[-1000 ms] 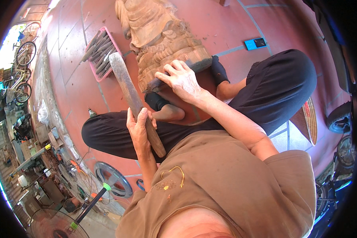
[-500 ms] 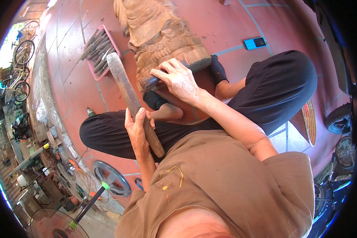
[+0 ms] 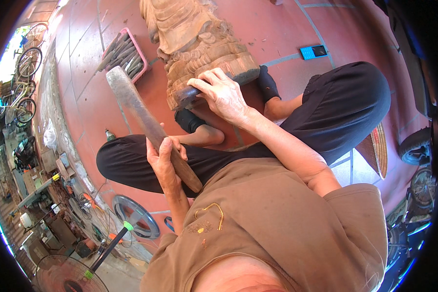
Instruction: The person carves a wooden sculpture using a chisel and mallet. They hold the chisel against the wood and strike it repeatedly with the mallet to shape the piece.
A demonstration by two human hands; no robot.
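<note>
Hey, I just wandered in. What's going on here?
A person sits with knees spread before a wooden carving, its base toward them. The left hand grips a wooden club, tilted, its far end toward a pink basket of long dark pieces. The right hand is at the carving's base. The club is apart from the carving. A blue phone lies off to the right.

Carving (image 3: pixel 194 46) blocks ahead — open floor (image 3: pixel 88 100) leftward.
</note>
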